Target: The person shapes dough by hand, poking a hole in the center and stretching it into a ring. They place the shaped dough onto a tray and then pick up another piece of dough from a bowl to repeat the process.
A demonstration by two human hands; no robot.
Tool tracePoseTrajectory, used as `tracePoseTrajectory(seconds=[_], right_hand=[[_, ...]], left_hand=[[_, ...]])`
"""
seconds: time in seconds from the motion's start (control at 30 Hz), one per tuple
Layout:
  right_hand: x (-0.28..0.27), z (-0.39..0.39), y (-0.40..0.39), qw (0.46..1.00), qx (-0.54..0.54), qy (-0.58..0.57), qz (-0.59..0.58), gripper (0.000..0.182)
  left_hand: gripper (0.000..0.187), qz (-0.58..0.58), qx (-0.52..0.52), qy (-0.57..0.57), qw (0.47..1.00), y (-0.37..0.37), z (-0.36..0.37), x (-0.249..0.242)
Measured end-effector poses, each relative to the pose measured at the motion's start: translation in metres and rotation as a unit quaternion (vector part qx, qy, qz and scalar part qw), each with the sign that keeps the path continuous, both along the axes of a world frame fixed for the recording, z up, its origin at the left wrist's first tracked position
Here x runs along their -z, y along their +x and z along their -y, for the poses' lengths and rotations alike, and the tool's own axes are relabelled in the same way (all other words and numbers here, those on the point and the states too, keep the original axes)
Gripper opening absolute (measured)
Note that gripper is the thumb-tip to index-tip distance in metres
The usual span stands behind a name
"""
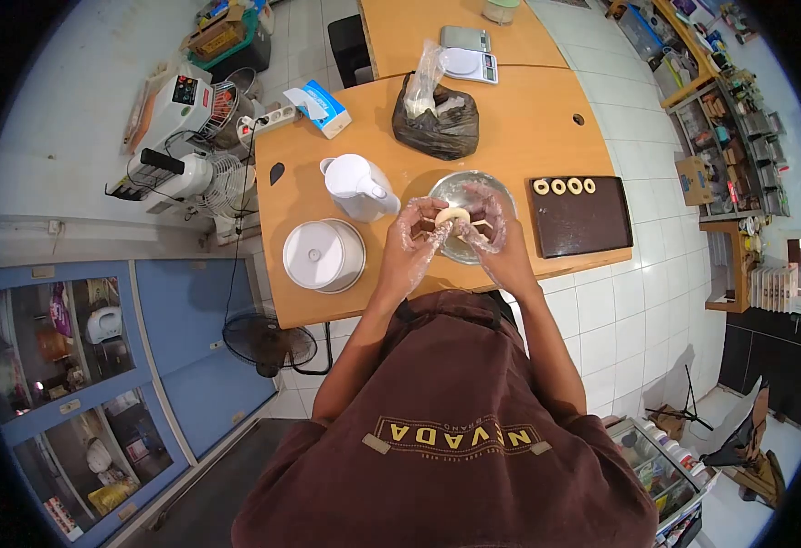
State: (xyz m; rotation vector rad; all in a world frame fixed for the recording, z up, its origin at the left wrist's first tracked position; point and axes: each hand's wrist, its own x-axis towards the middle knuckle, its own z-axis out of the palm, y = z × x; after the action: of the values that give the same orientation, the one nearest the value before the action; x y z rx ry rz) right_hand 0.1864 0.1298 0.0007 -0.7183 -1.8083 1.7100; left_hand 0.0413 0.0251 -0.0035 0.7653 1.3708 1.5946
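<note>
A small pale ring of dough (pixel 453 216) is held up between my two hands, over the metal bowl (pixel 467 183). My left hand (pixel 417 233) grips the ring's left side, its fingers curled and coated with flour or dough. On the other side my right hand (pixel 494 226), just as floury, has thumb and fingers closed on the same ring. The bowl's inside is partly hidden by both hands. To the right, a dark baking tray (pixel 581 224) carries several dough rings (pixel 559 186) in a row along its far edge.
Left of the bowl stand a white pitcher (pixel 360 186) and a round white lidded container (pixel 316 257). Farther back are a black plastic bag (pixel 437 132), a blue-and-white tissue box (pixel 320 110) and a kitchen scale (pixel 470 65). A fan (pixel 270 342) stands beyond the table's left edge.
</note>
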Motion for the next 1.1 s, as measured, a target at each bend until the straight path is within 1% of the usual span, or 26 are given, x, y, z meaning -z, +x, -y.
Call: tracePoseTrajectory(seconds=[0.13, 0.23, 0.33, 0.43, 0.53, 0.63, 0.73, 0.83, 0.93, 1.03, 1.1], right_hand=[[-0.002, 0.002, 0.003, 0.999, -0.015, -0.029, 0.002, 0.054], [-0.005, -0.004, 0.005, 0.999, 0.029, -0.016, -0.003, 0.05], [-0.004, -0.005, 0.006, 0.999, 0.034, -0.01, -0.013, 0.05], [0.001, 0.0, 0.005, 1.0, 0.003, -0.021, -0.001, 0.054], [-0.003, 0.0, 0.008, 1.0, -0.006, -0.018, 0.011, 0.055], [-0.004, -0.004, 0.01, 1.0, 0.014, -0.014, -0.02, 0.054], [-0.006, -0.005, 0.007, 0.999, 0.031, -0.015, -0.022, 0.053], [-0.005, 0.001, 0.007, 0.998, 0.01, -0.055, -0.016, 0.053], [-0.006, 0.0, 0.01, 0.998, 0.008, -0.057, 0.0, 0.046], [-0.003, -0.008, 0.019, 0.999, -0.014, -0.022, -0.019, 0.039], [-0.006, -0.007, 0.019, 0.999, -0.002, -0.044, -0.025, 0.034]], left_hand=[[0.035, 0.012, -0.014, -0.005, 1.0, 0.0, -0.003, -0.003], [0.036, -0.024, 0.008, -0.012, 1.0, -0.001, 0.0, 0.001], [0.038, 0.004, 0.037, -0.005, 0.999, 0.003, -0.001, 0.005], [0.038, -0.023, 0.027, -0.004, 0.999, 0.004, -0.003, 0.001], [0.038, -0.011, 0.001, 0.0, 1.0, 0.002, -0.003, -0.002], [0.036, -0.018, 0.01, -0.012, 1.0, 0.001, -0.001, -0.005], [0.035, -0.029, 0.052, -0.007, 0.998, 0.003, -0.003, 0.006], [0.03, -0.025, 0.044, 0.008, 0.999, 0.008, -0.003, 0.009], [0.03, -0.035, 0.052, -0.027, 0.998, 0.005, -0.001, 0.003], [0.027, -0.022, 0.038, 0.003, 0.999, 0.006, 0.001, 0.007], [0.027, -0.014, 0.029, -0.005, 0.999, 0.007, 0.001, 0.006]])
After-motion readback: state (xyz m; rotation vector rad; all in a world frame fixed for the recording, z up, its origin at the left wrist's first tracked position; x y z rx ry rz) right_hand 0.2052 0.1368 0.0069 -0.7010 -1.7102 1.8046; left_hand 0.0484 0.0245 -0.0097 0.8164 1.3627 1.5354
